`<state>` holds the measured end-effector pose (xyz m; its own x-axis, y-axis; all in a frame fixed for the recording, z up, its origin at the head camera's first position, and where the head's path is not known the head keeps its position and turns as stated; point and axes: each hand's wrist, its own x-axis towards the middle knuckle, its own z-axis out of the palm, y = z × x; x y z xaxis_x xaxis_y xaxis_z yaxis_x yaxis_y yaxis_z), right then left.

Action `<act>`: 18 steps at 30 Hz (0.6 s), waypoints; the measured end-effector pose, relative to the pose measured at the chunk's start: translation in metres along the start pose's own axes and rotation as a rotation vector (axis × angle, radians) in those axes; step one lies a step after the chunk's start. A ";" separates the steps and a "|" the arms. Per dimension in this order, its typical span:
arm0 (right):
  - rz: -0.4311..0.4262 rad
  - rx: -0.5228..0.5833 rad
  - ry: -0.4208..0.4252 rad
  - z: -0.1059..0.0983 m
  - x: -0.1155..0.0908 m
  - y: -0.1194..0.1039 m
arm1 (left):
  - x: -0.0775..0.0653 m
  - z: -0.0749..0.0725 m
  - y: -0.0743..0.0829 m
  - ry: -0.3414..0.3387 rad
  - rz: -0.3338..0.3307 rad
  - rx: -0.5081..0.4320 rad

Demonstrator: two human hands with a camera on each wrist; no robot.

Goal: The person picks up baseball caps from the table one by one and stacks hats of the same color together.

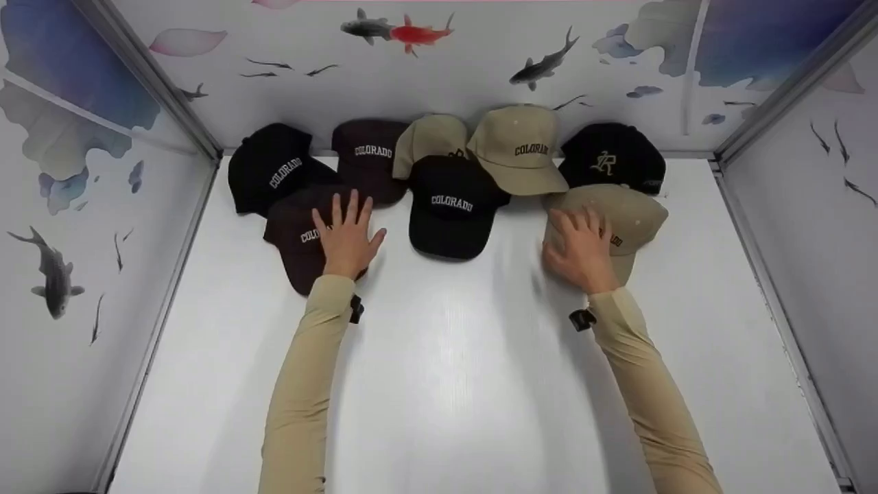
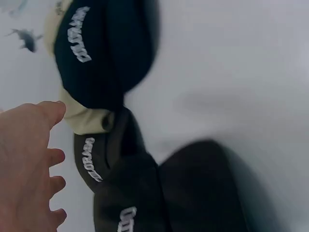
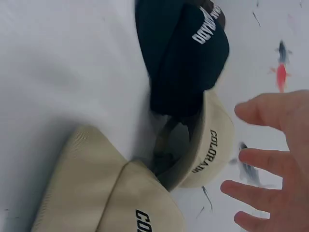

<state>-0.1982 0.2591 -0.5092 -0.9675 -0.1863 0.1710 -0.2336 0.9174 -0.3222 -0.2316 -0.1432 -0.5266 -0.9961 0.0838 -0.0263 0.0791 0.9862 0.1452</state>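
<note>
My left hand (image 1: 348, 237) is spread over a dark maroon COLORADO cap (image 1: 298, 264) at the front left. In the left wrist view its fingers stand apart, with nothing gripped. Over a beige COLORADO cap (image 1: 641, 213) at the front right is my right hand (image 1: 582, 250), covering part of the lettering. The right wrist view shows those fingers spread and holding nothing. Whether either hand touches its cap I cannot tell. Between the hands lies a black COLORADO cap (image 1: 453, 209), brim toward me.
Along the back wall sit a black cap (image 1: 267, 165), a maroon cap (image 1: 363, 161), a partly hidden beige cap (image 1: 432, 134), another beige cap (image 1: 518, 140) and a black cap with a gold emblem (image 1: 631, 154). Printed panels enclose the white table (image 1: 439, 384) at the back and sides.
</note>
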 end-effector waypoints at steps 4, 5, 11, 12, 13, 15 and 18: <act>-0.057 -0.005 -0.007 0.007 -0.012 -0.002 | 0.010 -0.002 -0.017 -0.025 -0.022 0.049; -0.071 -0.001 -0.002 0.009 -0.015 -0.002 | 0.014 -0.004 -0.022 -0.028 -0.025 0.048; -0.143 0.043 0.016 0.023 -0.036 -0.002 | 0.032 -0.018 -0.061 -0.105 -0.063 -0.060; -0.152 0.049 0.010 0.026 -0.039 -0.002 | 0.034 -0.018 -0.069 -0.130 -0.071 -0.089; -0.163 0.055 0.003 0.028 -0.042 -0.002 | 0.035 -0.018 -0.076 -0.154 -0.078 -0.123; -0.180 0.065 -0.012 0.032 -0.047 -0.002 | 0.039 -0.017 -0.088 -0.199 -0.090 -0.185; -0.196 0.072 -0.033 0.036 -0.054 0.000 | 0.044 -0.016 -0.097 -0.246 -0.096 -0.254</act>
<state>-0.1497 0.2563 -0.5519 -0.9052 -0.3712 0.2071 -0.4229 0.8354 -0.3511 -0.2842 -0.2371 -0.5260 -0.9571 0.0550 -0.2847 -0.0572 0.9268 0.3711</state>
